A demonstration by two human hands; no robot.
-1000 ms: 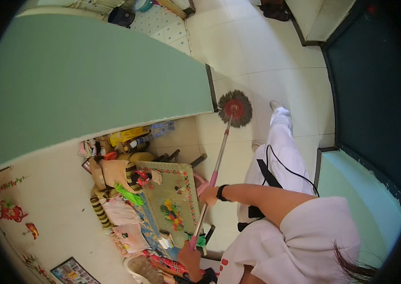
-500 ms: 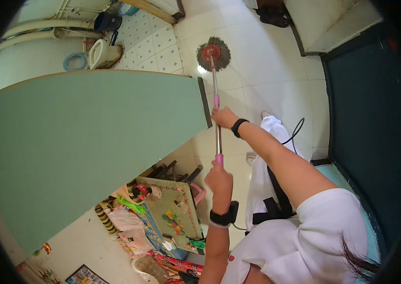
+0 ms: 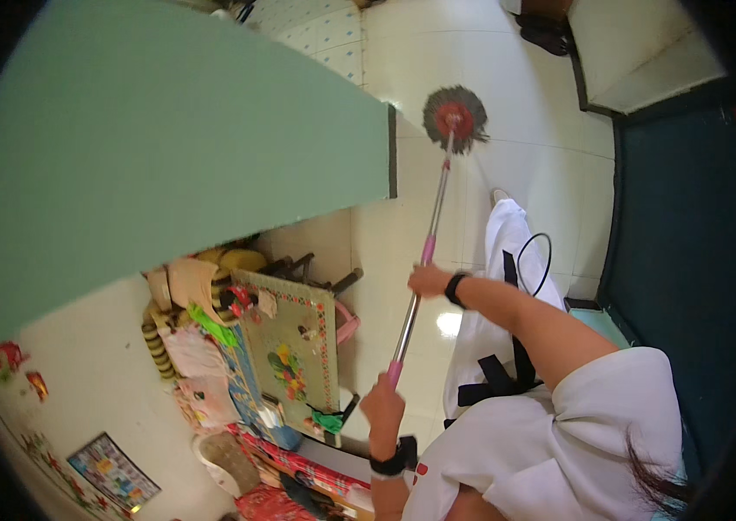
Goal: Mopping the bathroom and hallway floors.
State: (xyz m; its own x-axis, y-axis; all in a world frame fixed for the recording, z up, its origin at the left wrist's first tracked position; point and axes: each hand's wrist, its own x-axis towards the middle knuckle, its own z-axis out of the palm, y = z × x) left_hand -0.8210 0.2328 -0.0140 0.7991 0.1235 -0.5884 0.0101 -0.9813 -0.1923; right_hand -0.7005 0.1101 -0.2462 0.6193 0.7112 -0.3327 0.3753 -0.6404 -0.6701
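A mop with a long metal pole and pink grips (image 3: 428, 252) slants across the middle of the view. Its round head of grey strands around a red disc (image 3: 453, 120) spreads on the pale tiled floor. My right hand (image 3: 429, 280) is closed around the pole partway along, below a pink grip. Lower and to the left, my left hand (image 3: 382, 407) wraps the pink end of the pole. Both wrists wear black bands.
A green wall (image 3: 211, 139) ends in a dark-edged corner left of the mop. Lower left stands a low table (image 3: 285, 347) with a patterned top, beside cushions and cloths. A dark panel (image 3: 680, 208) lines the right, and dark shoes (image 3: 544, 36) lie at the top.
The mop head has moved right and nearer, away from the patterned-tile doorway, and the pole now tilts more. Both hands shifted, the left one down and leftward. My view has turned.
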